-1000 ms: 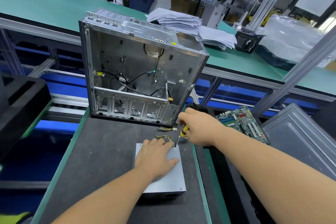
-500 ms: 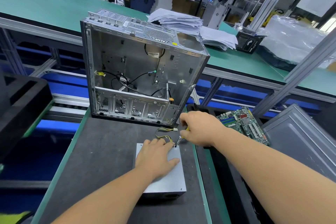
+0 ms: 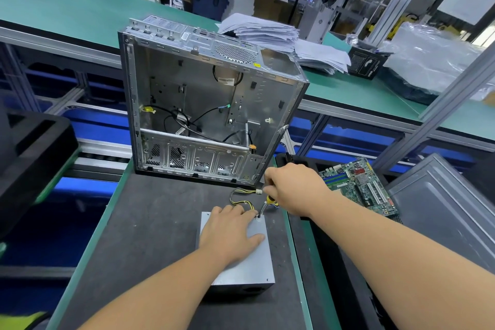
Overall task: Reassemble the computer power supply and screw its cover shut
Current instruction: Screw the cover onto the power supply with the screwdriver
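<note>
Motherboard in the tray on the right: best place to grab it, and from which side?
Judging from the head view, take the motherboard by its bare long edges, coming from above. It lies flat, component side up, so slots and chips cover the face, while the edges look clear. The right hand is nearest but holds the screwdriver, and the left hand presses the power supply.

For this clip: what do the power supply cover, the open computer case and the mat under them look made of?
Power supply cover: looks like sheet metal, matte pale grey, with crisp folded edges. Computer case: bare sheet steel by the look, dull silver, with stamped slots and punched vent holes. Mat: dark grey, speckled and without shine, probably rubber or foam; the picture cannot settle which.
</note>
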